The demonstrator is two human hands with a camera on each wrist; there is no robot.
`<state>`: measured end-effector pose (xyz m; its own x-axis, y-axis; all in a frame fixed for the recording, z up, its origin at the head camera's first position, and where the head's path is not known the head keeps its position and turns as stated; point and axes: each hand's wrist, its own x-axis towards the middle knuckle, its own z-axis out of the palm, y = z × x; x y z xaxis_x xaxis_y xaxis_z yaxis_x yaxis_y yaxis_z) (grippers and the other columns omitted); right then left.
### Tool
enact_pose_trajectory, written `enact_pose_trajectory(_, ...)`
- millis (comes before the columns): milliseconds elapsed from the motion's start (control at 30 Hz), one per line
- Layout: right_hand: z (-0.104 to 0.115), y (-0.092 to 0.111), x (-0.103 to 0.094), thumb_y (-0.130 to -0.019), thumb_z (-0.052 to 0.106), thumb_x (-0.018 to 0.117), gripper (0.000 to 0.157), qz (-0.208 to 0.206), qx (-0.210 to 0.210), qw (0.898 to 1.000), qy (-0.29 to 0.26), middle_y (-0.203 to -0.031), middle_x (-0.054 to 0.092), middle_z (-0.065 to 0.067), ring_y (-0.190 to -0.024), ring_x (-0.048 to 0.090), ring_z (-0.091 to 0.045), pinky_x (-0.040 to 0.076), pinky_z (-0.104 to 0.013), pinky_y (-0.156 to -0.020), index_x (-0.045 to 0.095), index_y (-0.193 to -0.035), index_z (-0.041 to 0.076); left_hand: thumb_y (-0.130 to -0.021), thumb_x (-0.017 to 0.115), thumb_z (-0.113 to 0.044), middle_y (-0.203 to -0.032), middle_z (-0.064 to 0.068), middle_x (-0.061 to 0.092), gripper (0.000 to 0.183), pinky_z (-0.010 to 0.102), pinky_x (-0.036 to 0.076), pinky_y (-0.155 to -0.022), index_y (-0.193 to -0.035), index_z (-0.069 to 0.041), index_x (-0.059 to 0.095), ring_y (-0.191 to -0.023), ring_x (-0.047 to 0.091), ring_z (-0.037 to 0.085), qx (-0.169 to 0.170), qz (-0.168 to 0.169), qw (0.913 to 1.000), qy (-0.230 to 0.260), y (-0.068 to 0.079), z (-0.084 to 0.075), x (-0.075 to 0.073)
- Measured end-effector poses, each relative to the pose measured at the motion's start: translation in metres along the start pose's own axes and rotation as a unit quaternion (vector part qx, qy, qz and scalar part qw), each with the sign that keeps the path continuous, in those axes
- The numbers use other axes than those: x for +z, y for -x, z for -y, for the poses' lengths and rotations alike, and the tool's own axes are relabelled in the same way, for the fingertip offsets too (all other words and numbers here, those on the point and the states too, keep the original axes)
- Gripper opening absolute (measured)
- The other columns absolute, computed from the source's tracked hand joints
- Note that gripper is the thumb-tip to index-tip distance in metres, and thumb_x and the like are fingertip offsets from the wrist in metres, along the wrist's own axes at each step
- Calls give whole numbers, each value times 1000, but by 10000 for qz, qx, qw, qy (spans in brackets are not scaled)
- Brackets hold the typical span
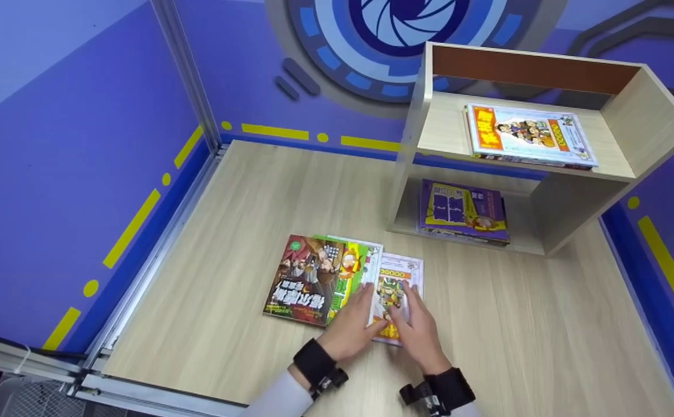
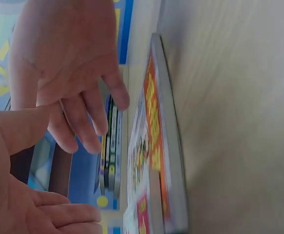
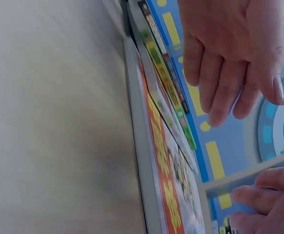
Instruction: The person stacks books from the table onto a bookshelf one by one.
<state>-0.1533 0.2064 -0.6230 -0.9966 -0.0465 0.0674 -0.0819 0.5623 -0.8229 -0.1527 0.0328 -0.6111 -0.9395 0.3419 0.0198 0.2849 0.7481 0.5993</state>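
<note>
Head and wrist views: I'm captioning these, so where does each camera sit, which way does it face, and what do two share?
Head: worn on the head, facing forward and down at the white-and-orange book and shelf; left hand, right hand and wristbands show.
Left wrist: worn on that wrist, facing low across the tabletop past the same book; both hands show.
Right wrist: worn on the other, facing low along that book toward the wall; both hands show.
Shared: both wrist views show its orange strip, sideways.
</note>
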Motion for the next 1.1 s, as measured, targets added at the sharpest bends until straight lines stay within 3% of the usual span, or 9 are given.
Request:
enact_pose_trajectory(133,9,2,13,-95,44,51,63,126,-337,9993,-32,-155,27,-17,-144,25,-34,26,-54,-114,31,-148,17,-92,49,-53,-154,16,30,78,49,29,-115,-149,-7,24,-142,31,31,-496,-371,9977,265,16,15,-9)
enact_pose_trajectory(233,16,1,21,-95,47,49,63,198,-476,9987,12,-155,27,-15,-144,25,-34,26,-55,-114,31,-148,19,-90,54,-50,-148,19,39,71,52,38,-108,-144,-8,35,-134,42,34,-921,-990,9899,415,24,26,-18)
enact_pose_trajectory(367,25,-1,30,-95,43,51,60,370,-646,9972,-42,-155,30,-13,-145,24,-32,27,-55,-114,32,-148,23,-85,63,-48,-141,21,45,68,52,42,-104,-136,-8,44,-127,48,36,-1478,-2273,9625,11,28,47,-34)
enact_pose_trajectory(467,32,-4,37,-95,44,51,59,601,-768,9952,-22,-154,30,-13,-145,26,-30,28,-54,-114,32,-147,26,-79,64,-59,-144,24,41,85,55,31,-112,-139,-3,40,-133,41,38,-1971,-2734,9391,-667,30,65,-45)
enact_pose_trajectory(567,37,-6,44,-95,47,49,59,766,-855,9934,-28,-154,30,-14,-144,27,-29,25,-54,-115,31,-147,28,-72,62,-71,-145,31,35,107,58,22,-115,-143,3,32,-136,36,44,-2538,-2552,9267,-1075,31,79,-52)
enact_pose_trajectory(667,40,-6,47,-94,47,50,58,831,-893,9925,-124,-154,31,-14,-145,26,-29,25,-55,-115,32,-147,29,-64,64,-77,-140,37,38,121,58,27,-112,-143,8,28,-131,39,47,-2939,-2072,9252,-1211,29,88,-53)
enact_pose_trajectory(733,40,-4,47,-94,47,50,57,870,-821,9926,-220,-155,30,-13,-145,26,-28,24,-54,-115,32,-146,31,-61,67,-76,-134,37,43,125,54,34,-107,-142,10,28,-125,43,46,-3038,-1795,9280,-1197,27,90,-53)
enact_pose_trajectory(867,40,-2,46,-94,48,50,56,857,-663,9936,-331,-155,30,-11,-145,25,-26,24,-52,-116,33,-145,32,-56,73,-73,-121,32,53,125,47,45,-91,-138,11,33,-112,50,41,-3084,-1577,9303,-1207,22,86,-54)
enact_pose_trajectory(1100,37,-3,45,-95,39,53,54,751,-660,9942,-402,-153,34,-12,-145,27,-26,25,-52,-116,36,-145,27,-49,76,-75,-109,24,56,122,46,51,-70,-132,8,42,-98,54,35,-3483,-1311,9191,-1299,19,84,-67)
